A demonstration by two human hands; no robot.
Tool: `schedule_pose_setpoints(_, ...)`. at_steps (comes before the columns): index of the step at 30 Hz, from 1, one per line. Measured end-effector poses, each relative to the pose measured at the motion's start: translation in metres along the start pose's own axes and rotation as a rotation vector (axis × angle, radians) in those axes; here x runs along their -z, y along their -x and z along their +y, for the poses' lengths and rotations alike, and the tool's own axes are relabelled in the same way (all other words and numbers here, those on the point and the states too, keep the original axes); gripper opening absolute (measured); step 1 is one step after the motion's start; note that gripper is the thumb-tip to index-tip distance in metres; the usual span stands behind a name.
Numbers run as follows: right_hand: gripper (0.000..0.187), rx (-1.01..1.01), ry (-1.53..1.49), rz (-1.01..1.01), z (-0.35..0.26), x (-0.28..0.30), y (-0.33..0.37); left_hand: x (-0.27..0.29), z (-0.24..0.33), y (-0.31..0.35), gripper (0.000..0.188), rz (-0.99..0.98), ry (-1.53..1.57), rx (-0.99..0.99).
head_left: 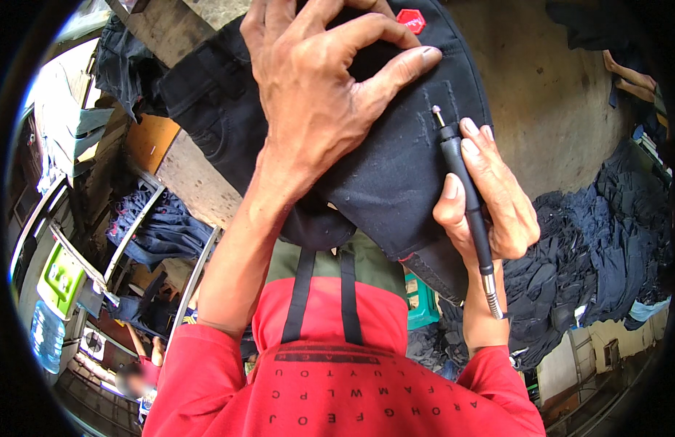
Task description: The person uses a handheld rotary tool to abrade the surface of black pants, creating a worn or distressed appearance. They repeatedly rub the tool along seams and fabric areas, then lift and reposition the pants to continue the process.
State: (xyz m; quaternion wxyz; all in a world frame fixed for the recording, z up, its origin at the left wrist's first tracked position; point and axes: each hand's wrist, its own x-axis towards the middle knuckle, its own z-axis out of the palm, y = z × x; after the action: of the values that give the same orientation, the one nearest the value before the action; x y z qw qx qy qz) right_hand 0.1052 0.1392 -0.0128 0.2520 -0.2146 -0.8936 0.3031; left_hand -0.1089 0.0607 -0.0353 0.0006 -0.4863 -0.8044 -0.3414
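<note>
A pair of black trousers point(381, 182) lies over the work surface in front of me, with worn, scuffed marks near its right edge. My left hand point(316, 80) presses down on the cloth, its fingers spread and its thumb stretched toward the marks. In my right hand point(494, 197) is a slim black rotary grinder handpiece point(468, 197), gripped between thumb and fingers like a pen. Its small pale round bit points at the scuffed patch; whether it touches the cloth I cannot tell. A red hexagonal tag point(411, 21) sits on the trousers beyond my left thumb.
The wooden table point(541, 87) extends to the right. A large heap of dark garments point(570, 255) lies at the right, and more clothing point(159, 226) hangs on metal rails at the left. Other people's limbs point(632, 76) show at the far right, and a person point(137, 379) is at lower left.
</note>
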Motion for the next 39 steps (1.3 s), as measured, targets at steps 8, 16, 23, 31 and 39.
schedule_pose_setpoints(8,0.033,-0.045,0.003,0.047,-0.001,-0.003,0.001,0.003,0.003,0.001,0.019,-0.040,0.014,0.047)
schedule_pose_setpoints(16,0.035,-0.018,-0.004,0.026,-0.002,-0.001,0.005,0.002,0.001,0.001,0.018,-0.038,0.000,0.035)
schedule_pose_setpoints(23,0.035,-0.044,0.011,0.004,-0.004,0.003,0.013,0.003,0.000,0.002,0.018,-0.059,-0.016,0.038)
schedule_pose_setpoints(31,0.033,-0.074,-0.012,0.040,-0.004,0.004,0.021,0.002,-0.001,0.002,0.018,-0.055,-0.008,0.032)
schedule_pose_setpoints(39,0.035,-0.093,-0.031,0.020,-0.005,0.008,0.030,0.001,0.000,0.004,0.019,-0.059,-0.016,0.048)
